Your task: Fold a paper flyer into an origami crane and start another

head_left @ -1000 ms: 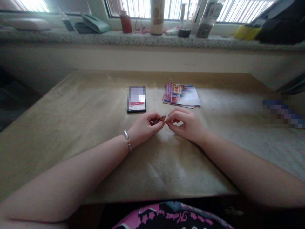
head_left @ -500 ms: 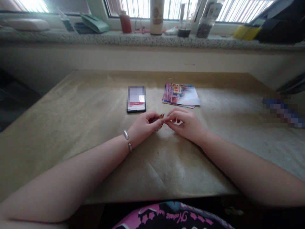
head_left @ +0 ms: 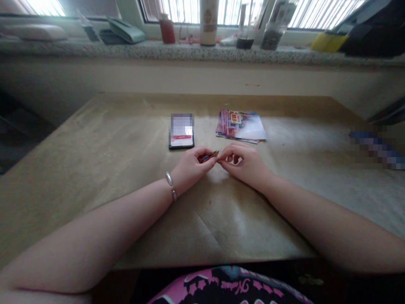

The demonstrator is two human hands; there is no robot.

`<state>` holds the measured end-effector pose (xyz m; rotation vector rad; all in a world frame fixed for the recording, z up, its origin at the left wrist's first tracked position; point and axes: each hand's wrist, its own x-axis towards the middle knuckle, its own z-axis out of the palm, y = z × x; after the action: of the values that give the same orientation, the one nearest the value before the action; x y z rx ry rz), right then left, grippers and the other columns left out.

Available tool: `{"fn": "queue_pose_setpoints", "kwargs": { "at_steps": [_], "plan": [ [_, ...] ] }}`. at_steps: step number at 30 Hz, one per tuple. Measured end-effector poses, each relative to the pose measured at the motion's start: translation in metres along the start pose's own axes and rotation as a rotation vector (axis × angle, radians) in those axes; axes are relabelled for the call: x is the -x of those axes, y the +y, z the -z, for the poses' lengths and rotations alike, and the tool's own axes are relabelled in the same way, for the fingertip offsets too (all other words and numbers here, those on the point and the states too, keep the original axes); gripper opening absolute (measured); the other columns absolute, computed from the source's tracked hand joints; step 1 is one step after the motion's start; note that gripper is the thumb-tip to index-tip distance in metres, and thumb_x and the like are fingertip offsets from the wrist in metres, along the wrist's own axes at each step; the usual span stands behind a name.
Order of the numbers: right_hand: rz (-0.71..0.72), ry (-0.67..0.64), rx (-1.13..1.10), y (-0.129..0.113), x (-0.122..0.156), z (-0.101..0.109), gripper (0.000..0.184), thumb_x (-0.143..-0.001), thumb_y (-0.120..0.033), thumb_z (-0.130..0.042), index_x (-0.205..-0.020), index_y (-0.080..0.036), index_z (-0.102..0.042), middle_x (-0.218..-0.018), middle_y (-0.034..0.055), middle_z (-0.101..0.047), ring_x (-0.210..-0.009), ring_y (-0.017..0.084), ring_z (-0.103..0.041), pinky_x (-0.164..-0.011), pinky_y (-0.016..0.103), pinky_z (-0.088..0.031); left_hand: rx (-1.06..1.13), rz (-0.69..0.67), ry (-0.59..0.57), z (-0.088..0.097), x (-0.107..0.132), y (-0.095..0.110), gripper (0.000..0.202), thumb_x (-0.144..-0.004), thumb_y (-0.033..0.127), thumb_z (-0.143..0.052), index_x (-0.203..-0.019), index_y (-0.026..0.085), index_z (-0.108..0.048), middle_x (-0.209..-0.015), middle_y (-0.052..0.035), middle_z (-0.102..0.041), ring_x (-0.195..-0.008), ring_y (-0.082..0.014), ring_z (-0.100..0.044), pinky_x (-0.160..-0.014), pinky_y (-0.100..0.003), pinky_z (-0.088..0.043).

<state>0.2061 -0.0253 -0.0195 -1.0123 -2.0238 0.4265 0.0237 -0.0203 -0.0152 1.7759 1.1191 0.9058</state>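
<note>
A small, folded piece of colourful paper (head_left: 210,156) is between my hands, low over the table. My left hand (head_left: 196,164) is closed around it, thumb on the near side, and covers most of it. At the paper's right end, the thumb and index fingertip of my right hand (head_left: 242,160) are pinched together, with the other fingers curled. Just beyond my left hand lies a phone (head_left: 181,142), its screen partly blurred. A stack of printed leaflets (head_left: 245,126) lies behind my right hand.
The table (head_left: 126,135) has a brownish cover and meets the wall at the back. A blurred blue item (head_left: 378,147) lies at the right edge. Above, the stone windowsill (head_left: 177,52) holds a red bottle (head_left: 167,29), a tall pale bottle (head_left: 208,23), a yellow object (head_left: 329,41) and other items.
My left hand has turned slightly, and the part of the paper that showed below its thumb is now hidden. My right fingertips have shifted a little left. Phone and leaflets lie unmoved.
</note>
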Motion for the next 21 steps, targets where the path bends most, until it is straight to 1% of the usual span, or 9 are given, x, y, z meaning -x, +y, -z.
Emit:
{"fn": "queue_pose_setpoints", "kwargs": {
  "at_steps": [6, 13, 18, 21],
  "plan": [
    [-0.072, -0.037, 0.003, 0.0021, -0.0002, -0.0022, 0.003, -0.075, -0.019, -0.064, -0.072, -0.02, -0.064, -0.068, 0.0, -0.061, -0.061, 0.011, -0.052, -0.055, 0.025, -0.042, 0.01, 0.012, 0.012, 0.0003, -0.0018, -0.0009, 0.022, -0.072, 0.037, -0.061, -0.077, 0.015, -0.062, -0.066, 0.0019, -0.055, -0.057, -0.0089, -0.044, -0.054, -0.021, -0.035],
    [-0.121, -0.036, -0.025, 0.0016, -0.0001, -0.0029, 0.001, -0.074, -0.019, -0.062, -0.074, -0.019, -0.061, -0.067, -0.0006, -0.058, -0.062, 0.012, -0.052, -0.055, 0.025, -0.041, 0.055, 0.036, 0.005, 0.0, -0.0024, 0.0004, 0.021, -0.071, 0.035, -0.062, -0.075, 0.015, -0.061, -0.065, 0.0029, -0.053, -0.056, -0.0076, -0.042, -0.052, -0.02, -0.034],
    [-0.203, -0.056, -0.037, -0.0021, -0.0001, -0.0036, 0.007, -0.074, -0.026, -0.064, -0.074, -0.019, -0.063, -0.065, -0.0006, -0.058, -0.06, 0.012, -0.051, -0.055, 0.025, -0.041, 0.077, 0.048, 0.012, 0.0005, -0.0015, 0.0024, 0.02, -0.071, 0.035, -0.062, -0.075, 0.016, -0.061, -0.065, 0.0034, -0.054, -0.057, -0.0079, -0.043, -0.054, -0.02, -0.036],
    [-0.279, -0.071, -0.105, -0.0038, -0.0009, -0.0049, 0.012, -0.074, -0.03, -0.064, -0.073, -0.018, -0.064, -0.062, -0.0007, -0.059, -0.056, 0.011, -0.05, -0.052, 0.025, -0.04, 0.074, 0.064, 0.018, 0.0006, -0.0016, 0.0037, 0.018, -0.07, 0.033, -0.062, -0.075, 0.016, -0.061, -0.063, 0.0039, -0.053, -0.058, -0.0085, -0.045, -0.056, -0.021, -0.037]
  ]
}}
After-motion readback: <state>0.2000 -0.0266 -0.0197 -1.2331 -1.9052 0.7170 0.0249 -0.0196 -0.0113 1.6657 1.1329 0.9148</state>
